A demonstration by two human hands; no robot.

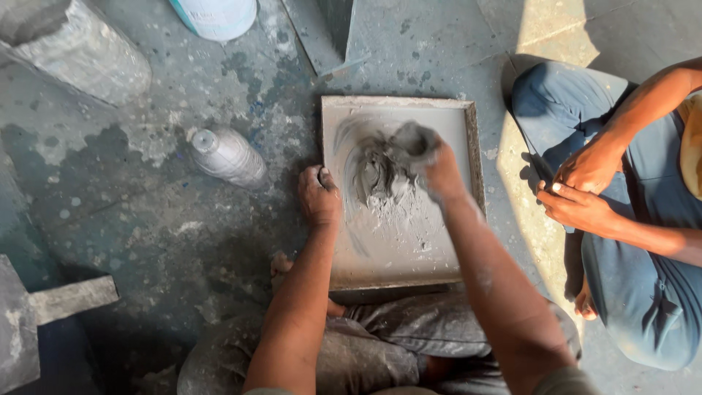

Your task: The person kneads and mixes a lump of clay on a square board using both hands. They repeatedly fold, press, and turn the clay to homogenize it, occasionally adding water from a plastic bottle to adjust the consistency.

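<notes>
right hand: closed round a grey cement-caked lump, pressed into the wet cement pile. Can't tell if the lump is a rag or just paste.
left hand: fist clamped on the left rim of the tray, thumb over the edge.
cement pile: 1, upper centre of tray, smear marks fanning up-left and down.
tray: 1, square, shallow raised rim, flat on the floor; near edge touches the person's knees.
free room in tray: lower half and right strip only thinly coated; top-left corner lightly smeared.
bottles: 1 plastic bottle, dusty, lying on its side left of tray, near but apart from left hand.
tub: 1 pale blue-rimmed bucket at top edge, cropped.
blocks: 1 grey concrete block top-left; 1 grey slab with bar bottom-left.
panel: 1 dark angled sheet above the tray, just clear of its top edge.
other person: 1, squatting right of tray in blue clothes, 2 hands clasped together, not touching tray.
floor gaps: open patch between bottle and slab; narrow sunlit strip between tray and other person.
</notes>
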